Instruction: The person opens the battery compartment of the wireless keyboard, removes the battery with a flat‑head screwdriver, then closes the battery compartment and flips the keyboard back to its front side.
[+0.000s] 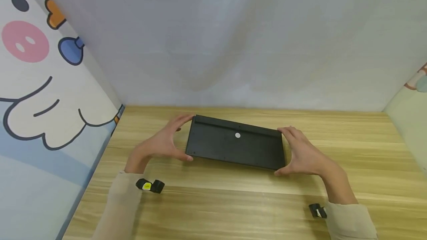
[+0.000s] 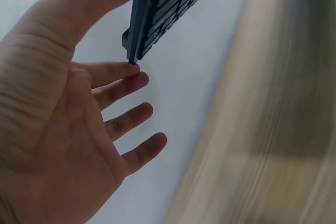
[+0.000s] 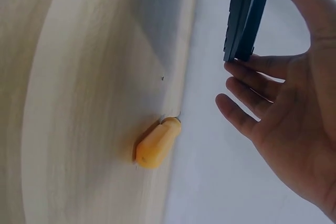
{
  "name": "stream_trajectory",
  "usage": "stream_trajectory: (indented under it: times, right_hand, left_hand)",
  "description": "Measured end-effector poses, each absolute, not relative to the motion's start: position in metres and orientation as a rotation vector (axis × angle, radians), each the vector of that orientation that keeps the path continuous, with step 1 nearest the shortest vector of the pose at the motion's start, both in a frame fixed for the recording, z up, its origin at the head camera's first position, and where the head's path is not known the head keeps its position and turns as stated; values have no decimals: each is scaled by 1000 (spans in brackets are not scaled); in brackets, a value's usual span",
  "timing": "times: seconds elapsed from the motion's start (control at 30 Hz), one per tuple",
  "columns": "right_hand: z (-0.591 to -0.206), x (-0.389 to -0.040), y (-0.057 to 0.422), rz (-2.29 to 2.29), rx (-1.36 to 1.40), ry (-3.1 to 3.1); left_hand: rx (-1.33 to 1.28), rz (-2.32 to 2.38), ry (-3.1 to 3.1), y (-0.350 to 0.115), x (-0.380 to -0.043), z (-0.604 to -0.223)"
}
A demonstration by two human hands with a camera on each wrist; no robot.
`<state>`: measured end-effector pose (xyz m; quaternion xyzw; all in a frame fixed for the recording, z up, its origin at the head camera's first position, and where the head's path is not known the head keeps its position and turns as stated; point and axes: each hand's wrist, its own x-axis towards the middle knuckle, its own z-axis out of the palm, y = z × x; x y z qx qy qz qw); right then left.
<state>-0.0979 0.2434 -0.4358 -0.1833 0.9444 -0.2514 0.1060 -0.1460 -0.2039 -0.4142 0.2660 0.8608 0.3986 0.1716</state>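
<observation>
Both sleeves point(image 1: 350, 220) are plain cream. Small black devices point(image 1: 314, 209) sit at the cuffs point(image 1: 347, 208), the left device point(image 1: 158, 186) marked with a yellow label point(image 1: 146, 186).

Your keyboard point(image 1: 213, 144) shows a matt, plastic-looking underside with a papery sticker point(image 1: 237, 135); your table point(image 1: 213, 203) reads smooth wood grain, faint sheen; your sleeves point(image 1: 350, 219), matt cloth; the yellow piece point(image 3: 156, 144), smooth, slightly glossy, apparently plastic.
</observation>
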Motion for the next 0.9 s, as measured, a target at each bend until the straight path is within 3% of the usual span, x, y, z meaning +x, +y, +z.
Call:
stream_trajectory:
  times: [0.9]
  right_hand:
    - [-451,-111,232,-641,-596,2848]
  left_hand:
    - [660,934,2512,-207,-153,-455]
